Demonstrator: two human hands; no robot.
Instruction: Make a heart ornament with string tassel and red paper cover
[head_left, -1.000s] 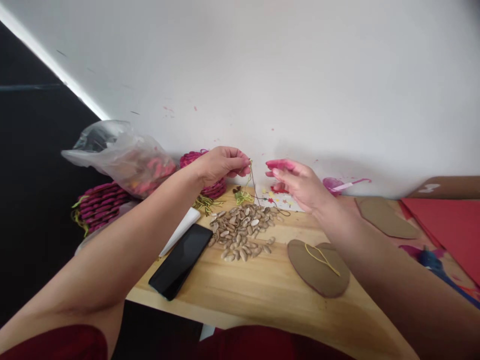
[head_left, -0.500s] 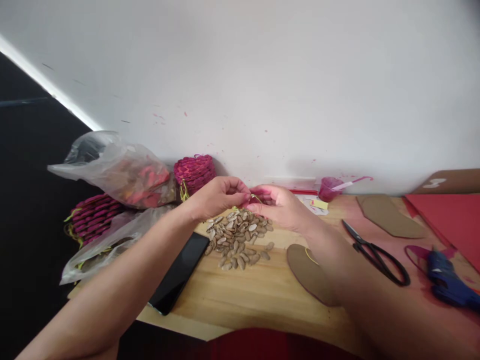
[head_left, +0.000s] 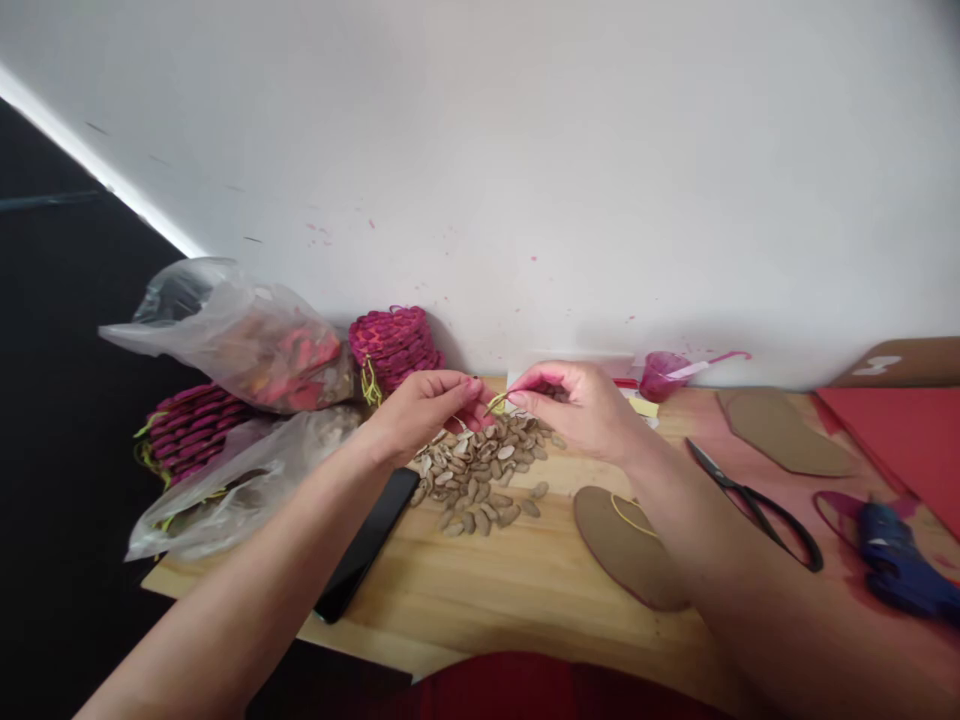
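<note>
My left hand (head_left: 427, 408) and my right hand (head_left: 577, 405) meet just above a heap of pale seeds (head_left: 484, 470) on the wooden table (head_left: 495, 590). Both are closed in a pinch on a thin yellow-green thread (head_left: 496, 402) stretched between their fingertips. The fingertips are stained pink. Below my right forearm lies a brown cardboard oval (head_left: 626, 545) with a loop of yellow thread on it.
A black phone (head_left: 367, 545) lies left of the seeds. Plastic bags (head_left: 240, 340) and dark pink woven pieces (head_left: 394, 345) crowd the back left. Black scissors (head_left: 757, 505), a blue glue gun (head_left: 896, 555), more cardboard ovals (head_left: 784, 435), red sheets (head_left: 907, 430) and a pink cup (head_left: 660, 375) lie to the right.
My hands, apart and raised a second ago, have come together low over the seeds. The view shifted, bringing the scissors and glue gun into sight.
</note>
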